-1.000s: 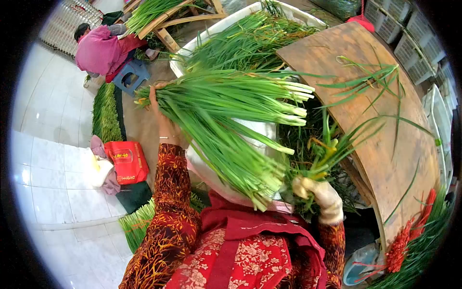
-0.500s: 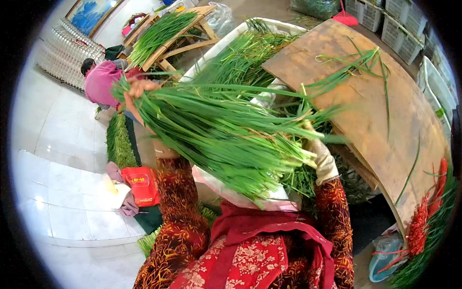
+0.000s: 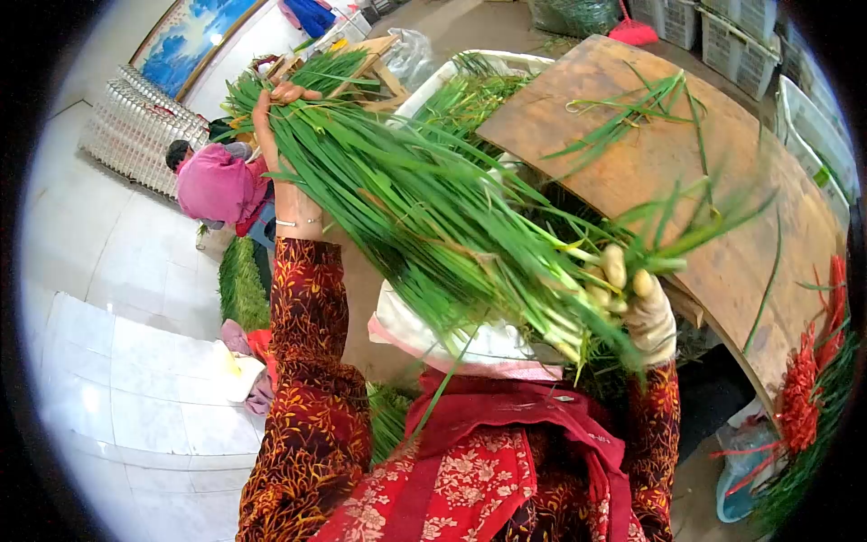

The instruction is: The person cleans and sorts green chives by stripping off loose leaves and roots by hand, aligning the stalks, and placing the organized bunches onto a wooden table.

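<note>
Nearest, a red flowered apron (image 3: 474,479) bears tiny lettering near its right edge, too small to read. Above it, a bunch of long green stalks (image 3: 397,194) slants between two hands. The left hand (image 3: 287,93) is closed around the leafy tips. The gloved right hand (image 3: 648,316) is half curled at the pale stem ends; blur hides whether it grips them or the loose leaves (image 3: 718,230) beside it. With the far end spread and perhaps unsupported, stalks could slip out or droop over the white sack (image 3: 452,330) below. A hard pull on tangled leaves could tear them or drag good stalks away. The loose leaves could also catch on the wooden board (image 3: 578,113), close by. Further off are a seated person in pink (image 3: 221,185) and a blue framed picture (image 3: 191,41). No brand or word is legible.
</note>
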A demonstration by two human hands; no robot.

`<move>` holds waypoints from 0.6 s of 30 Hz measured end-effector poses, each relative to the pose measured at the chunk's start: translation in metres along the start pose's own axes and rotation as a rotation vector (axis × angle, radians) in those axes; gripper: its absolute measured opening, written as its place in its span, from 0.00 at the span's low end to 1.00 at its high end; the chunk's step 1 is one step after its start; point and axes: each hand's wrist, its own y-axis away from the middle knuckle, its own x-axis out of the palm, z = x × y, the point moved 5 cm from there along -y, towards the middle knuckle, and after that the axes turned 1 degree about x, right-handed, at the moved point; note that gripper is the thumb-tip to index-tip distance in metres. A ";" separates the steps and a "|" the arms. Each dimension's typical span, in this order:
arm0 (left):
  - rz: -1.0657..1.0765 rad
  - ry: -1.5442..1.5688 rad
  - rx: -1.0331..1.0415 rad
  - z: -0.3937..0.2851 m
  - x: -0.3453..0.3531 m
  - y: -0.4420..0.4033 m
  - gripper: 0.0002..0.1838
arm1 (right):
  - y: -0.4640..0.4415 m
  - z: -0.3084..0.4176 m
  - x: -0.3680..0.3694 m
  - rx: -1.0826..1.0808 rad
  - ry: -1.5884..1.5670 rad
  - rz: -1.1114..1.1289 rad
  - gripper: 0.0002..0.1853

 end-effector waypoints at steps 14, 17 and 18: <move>-0.135 -0.087 0.057 -0.035 -0.010 -0.013 0.09 | 0.038 0.038 0.033 0.327 0.734 -0.769 0.14; -0.138 -0.176 0.108 -0.032 0.014 -0.012 0.09 | -0.031 0.044 0.065 0.281 0.815 -0.580 0.17; -0.152 -0.197 0.115 -0.029 0.026 -0.009 0.07 | -0.055 0.038 0.061 0.223 0.931 -0.564 0.19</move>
